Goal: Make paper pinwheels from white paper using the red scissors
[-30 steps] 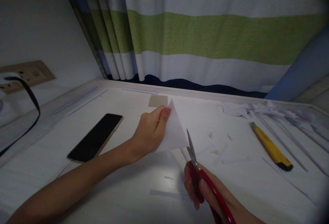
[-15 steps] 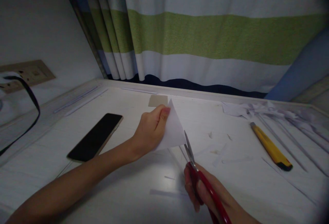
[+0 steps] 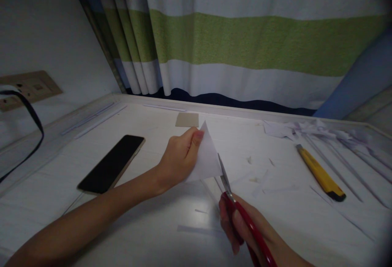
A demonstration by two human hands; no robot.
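Note:
My left hand [image 3: 180,156] grips a piece of white paper [image 3: 206,159] between thumb and curled fingers, its pointed corner sticking up past the thumb. Red-handled scissors [image 3: 249,222] are in my right hand [image 3: 241,226], with fingers through the loops. Their blades are parted around the paper's lower right corner, one in front of its right edge. Both hands are above the white table [image 3: 147,234]. Part of the paper is hidden behind my left hand.
A black phone [image 3: 112,163] lies left of my left hand, and a beige square [image 3: 187,119] behind it. On the right are a yellow cutter [image 3: 321,173], thin rods and crumpled paper [image 3: 281,129]. A power socket [image 3: 36,87] with a cable is at the left wall.
The scissor blades have shifted slightly against the paper's right edge. The whole view has moved a little; both hands keep their hold.

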